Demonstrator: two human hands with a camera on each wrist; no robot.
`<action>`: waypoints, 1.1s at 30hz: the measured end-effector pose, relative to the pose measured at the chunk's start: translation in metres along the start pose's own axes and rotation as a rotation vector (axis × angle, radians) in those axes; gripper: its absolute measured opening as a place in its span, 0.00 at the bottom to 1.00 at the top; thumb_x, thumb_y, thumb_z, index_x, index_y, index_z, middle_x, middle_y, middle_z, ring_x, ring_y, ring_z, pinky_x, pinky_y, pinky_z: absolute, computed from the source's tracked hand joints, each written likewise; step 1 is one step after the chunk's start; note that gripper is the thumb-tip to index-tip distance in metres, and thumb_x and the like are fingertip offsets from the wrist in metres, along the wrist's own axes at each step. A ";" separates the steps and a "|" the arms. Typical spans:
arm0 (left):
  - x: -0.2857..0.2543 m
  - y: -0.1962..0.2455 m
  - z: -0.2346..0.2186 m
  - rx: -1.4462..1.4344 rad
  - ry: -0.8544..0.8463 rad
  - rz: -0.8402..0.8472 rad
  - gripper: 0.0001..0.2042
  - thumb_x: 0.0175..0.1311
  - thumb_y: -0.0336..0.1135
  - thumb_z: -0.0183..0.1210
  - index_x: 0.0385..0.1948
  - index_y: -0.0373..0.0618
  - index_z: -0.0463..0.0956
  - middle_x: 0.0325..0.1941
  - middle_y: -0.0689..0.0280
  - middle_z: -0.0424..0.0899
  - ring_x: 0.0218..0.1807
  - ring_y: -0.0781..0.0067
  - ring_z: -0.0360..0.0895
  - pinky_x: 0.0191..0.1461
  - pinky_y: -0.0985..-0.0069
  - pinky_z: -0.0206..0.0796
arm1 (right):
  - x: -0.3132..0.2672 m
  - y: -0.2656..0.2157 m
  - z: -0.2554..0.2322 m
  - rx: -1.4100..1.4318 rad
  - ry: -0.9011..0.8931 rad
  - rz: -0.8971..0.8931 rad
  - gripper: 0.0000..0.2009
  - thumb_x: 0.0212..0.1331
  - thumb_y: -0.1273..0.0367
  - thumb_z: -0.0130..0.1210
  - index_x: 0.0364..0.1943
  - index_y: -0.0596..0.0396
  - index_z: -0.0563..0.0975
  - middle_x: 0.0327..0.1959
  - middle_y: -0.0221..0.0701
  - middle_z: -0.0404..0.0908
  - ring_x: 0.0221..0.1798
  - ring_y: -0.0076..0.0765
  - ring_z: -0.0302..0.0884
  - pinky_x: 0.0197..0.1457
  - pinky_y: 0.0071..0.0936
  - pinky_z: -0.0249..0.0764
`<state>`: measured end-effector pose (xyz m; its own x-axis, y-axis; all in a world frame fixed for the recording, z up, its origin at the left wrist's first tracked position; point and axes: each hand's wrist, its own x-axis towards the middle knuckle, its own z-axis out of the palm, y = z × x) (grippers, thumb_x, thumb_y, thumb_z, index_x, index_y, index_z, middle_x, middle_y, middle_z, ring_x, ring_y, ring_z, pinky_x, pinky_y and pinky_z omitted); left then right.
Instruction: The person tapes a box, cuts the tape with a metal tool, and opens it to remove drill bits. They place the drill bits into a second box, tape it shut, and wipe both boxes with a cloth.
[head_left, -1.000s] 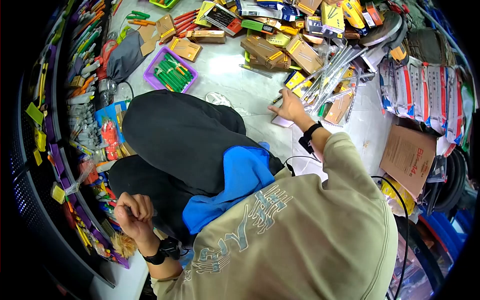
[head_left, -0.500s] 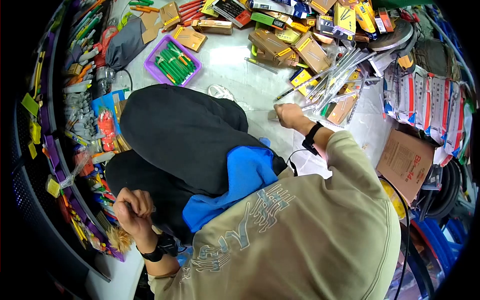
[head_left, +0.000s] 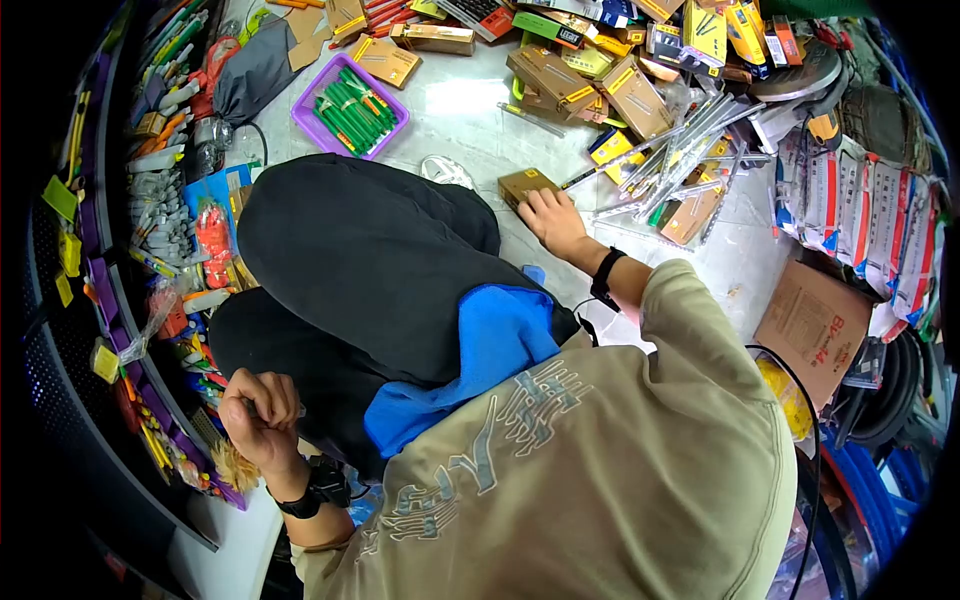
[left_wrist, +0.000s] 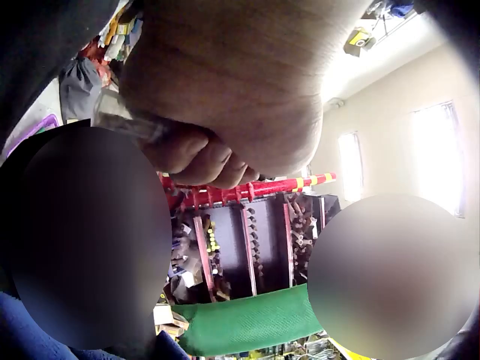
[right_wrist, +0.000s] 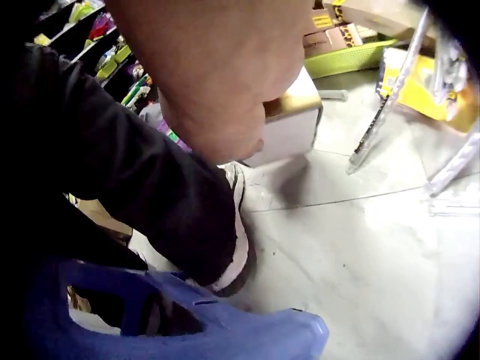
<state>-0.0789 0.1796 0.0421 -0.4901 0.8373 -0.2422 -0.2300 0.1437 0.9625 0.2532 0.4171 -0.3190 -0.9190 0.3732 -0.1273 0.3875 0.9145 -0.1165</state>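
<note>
My right hand (head_left: 553, 222) grips a small brown cardboard box (head_left: 520, 183) low over the floor, just left of a heap of clear-sleeved drill bits (head_left: 690, 150). In the right wrist view, the box (right_wrist: 289, 135) shows a white side, and its far part is hidden behind the hand. My left hand (head_left: 263, 415) is raised beside the left knee with its fingers curled in. From that fist (left_wrist: 217, 112) a small clear plastic piece (left_wrist: 120, 120) pokes out in the left wrist view; I cannot tell what it is.
A purple basket (head_left: 300, 118) of green packets stands beyond the knees. Brown and yellow boxes (head_left: 555, 80) pile up ahead. Shelves (head_left: 110, 300) full of coloured goods line the left. White-and-red packs (head_left: 850, 195) and a larger carton (head_left: 812, 325) stand at right.
The right hand turned from beside the drill bits and moved left and forward, with the brown box now showing under its fingers. The left hand stays raised and curled.
</note>
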 end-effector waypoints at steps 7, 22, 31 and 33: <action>-0.002 0.001 0.006 0.035 -0.004 0.027 0.28 0.79 0.59 0.50 0.23 0.47 0.61 0.14 0.72 0.59 0.15 0.83 0.51 0.20 0.80 0.42 | -0.033 -0.005 0.040 0.068 -0.374 -0.004 0.32 0.57 0.57 0.68 0.67 0.44 0.71 0.71 0.35 0.69 0.72 0.45 0.66 0.67 0.47 0.68; 0.002 -0.011 0.020 -0.040 0.114 -0.133 0.22 0.84 0.57 0.43 0.35 0.48 0.63 0.22 0.72 0.60 0.18 0.85 0.52 0.18 0.85 0.45 | 0.116 0.132 -0.035 0.343 0.388 0.911 0.43 0.50 0.48 0.75 0.63 0.62 0.69 0.65 0.56 0.70 0.68 0.66 0.69 0.67 0.55 0.72; -0.016 -0.008 0.021 0.214 0.081 -0.385 0.21 0.75 0.29 0.56 0.68 0.41 0.69 0.42 0.64 0.78 0.42 0.72 0.82 0.43 0.76 0.79 | 0.135 0.175 -0.020 0.387 -0.085 0.901 0.56 0.41 0.41 0.77 0.72 0.59 0.63 0.69 0.60 0.70 0.73 0.64 0.70 0.74 0.48 0.70; -0.020 -0.012 0.019 0.234 0.030 -0.435 0.22 0.74 0.24 0.54 0.69 0.42 0.68 0.46 0.62 0.80 0.47 0.69 0.83 0.50 0.72 0.80 | 0.136 0.176 -0.018 0.375 0.010 0.902 0.55 0.40 0.46 0.80 0.71 0.61 0.65 0.67 0.59 0.73 0.68 0.57 0.76 0.71 0.44 0.74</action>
<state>-0.0500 0.1714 0.0382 -0.4156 0.6582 -0.6277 -0.2251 0.5942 0.7722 0.1954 0.6312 -0.3389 -0.2662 0.9113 -0.3142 0.9419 0.1765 -0.2859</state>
